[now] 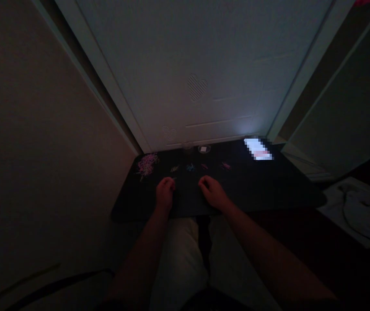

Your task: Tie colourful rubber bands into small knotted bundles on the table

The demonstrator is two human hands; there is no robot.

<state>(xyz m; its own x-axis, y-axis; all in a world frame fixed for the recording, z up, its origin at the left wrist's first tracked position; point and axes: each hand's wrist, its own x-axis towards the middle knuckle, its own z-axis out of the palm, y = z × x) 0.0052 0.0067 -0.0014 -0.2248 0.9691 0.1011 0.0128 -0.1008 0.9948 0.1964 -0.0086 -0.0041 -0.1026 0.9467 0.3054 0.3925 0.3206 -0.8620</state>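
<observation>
My left hand [164, 193] rests over the near part of the dark table [262, 190], its fingers pinched together. A small pale bit shows at its fingertips, too dim to name. Opposite it, my right hand [213, 192] is curled with thumb and forefinger together; whatever is in it is hidden. Just beyond the hands lie small heaps of thin little pieces: a yellowish heap [174, 169], a blue heap [190, 167], a dark pink heap [204, 166] and a pinkish-red heap [226, 165]. A larger mixed pink and white pile [147, 165] spreads at the far left.
A lit phone [256, 149] lies at the back right. Along the back edge are a small round dish [204, 149] with a white square and a faint clear container [188, 148]. A pale panel [223, 77] with hearts rises behind the table. The light is very dim.
</observation>
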